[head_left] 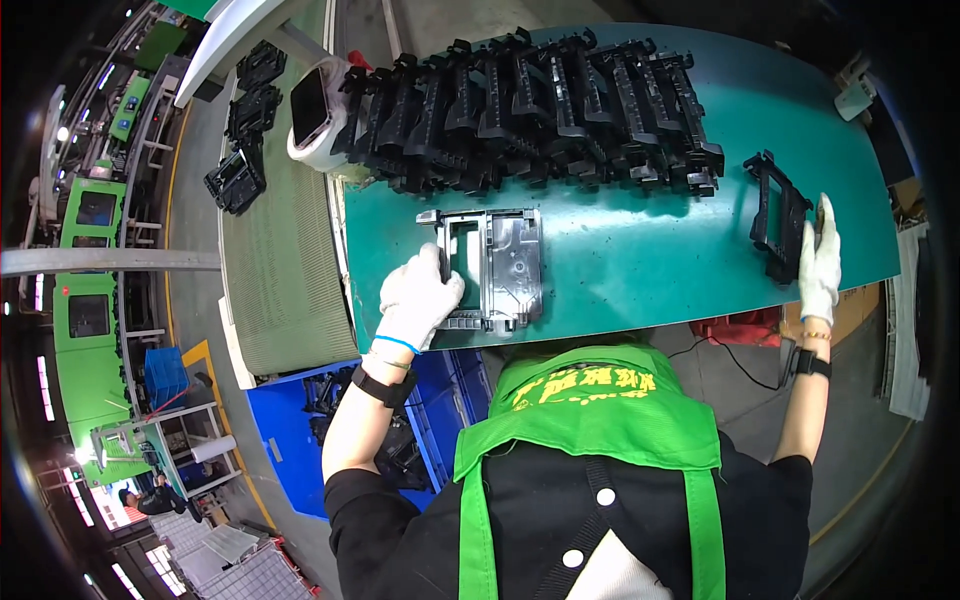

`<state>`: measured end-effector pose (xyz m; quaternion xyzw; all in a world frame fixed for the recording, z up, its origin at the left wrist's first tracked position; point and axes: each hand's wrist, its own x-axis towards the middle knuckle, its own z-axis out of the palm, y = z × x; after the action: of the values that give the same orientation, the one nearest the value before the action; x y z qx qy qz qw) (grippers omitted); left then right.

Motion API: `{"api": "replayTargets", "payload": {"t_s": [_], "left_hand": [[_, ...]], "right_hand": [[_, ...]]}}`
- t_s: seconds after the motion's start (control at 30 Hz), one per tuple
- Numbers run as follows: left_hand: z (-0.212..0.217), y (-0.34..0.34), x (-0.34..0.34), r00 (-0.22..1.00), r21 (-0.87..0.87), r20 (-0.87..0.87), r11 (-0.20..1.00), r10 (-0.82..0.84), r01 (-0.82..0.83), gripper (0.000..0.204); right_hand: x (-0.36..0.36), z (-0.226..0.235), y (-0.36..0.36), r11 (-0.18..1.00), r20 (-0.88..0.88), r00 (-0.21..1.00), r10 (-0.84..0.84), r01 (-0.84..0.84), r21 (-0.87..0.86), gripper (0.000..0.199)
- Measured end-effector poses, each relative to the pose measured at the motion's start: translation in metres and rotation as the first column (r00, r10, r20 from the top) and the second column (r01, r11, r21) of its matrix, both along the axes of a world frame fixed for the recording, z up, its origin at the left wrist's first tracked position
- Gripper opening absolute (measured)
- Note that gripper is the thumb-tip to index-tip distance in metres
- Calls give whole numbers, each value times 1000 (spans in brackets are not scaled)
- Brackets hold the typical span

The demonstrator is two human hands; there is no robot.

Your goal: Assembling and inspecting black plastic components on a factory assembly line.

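My left hand (420, 297), in a white glove, grips the near left edge of a grey plastic frame part (497, 265) lying flat on the green table (640, 250). My right hand (820, 262), also gloved, holds the right side of a black plastic frame part (775, 215) standing on edge near the table's right end. Behind both, a long row of several black plastic parts (540, 105) is stacked upright across the far side of the table.
A grooved conveyor belt (275, 260) runs along the left of the table, carrying a few black parts (240, 140). A white device with a dark screen (315, 110) sits at the table's far left corner. A blue bin (300, 440) stands below left.
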<state>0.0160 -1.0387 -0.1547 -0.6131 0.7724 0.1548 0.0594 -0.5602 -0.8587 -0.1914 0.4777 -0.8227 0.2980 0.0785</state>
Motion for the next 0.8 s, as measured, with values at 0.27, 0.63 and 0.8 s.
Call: {"api": "replayTargets", "payload": {"t_s": [0.27,0.63,0.8], "left_hand": [[-1,8,5,998,-74,-67,997,-3,-2,49],[-37,18,24,881,67,-414,973,227,-219,52],[-50,12,26,784,185,-534,948,317,-257,48]], "right_hand": [[228,74,-67,524,222,638,737,-748,408,39],[289,24,-142,257,-104,237,966,-834,489,30],[291,21,-155,184,-120,141,983,-822,539,30]]}}
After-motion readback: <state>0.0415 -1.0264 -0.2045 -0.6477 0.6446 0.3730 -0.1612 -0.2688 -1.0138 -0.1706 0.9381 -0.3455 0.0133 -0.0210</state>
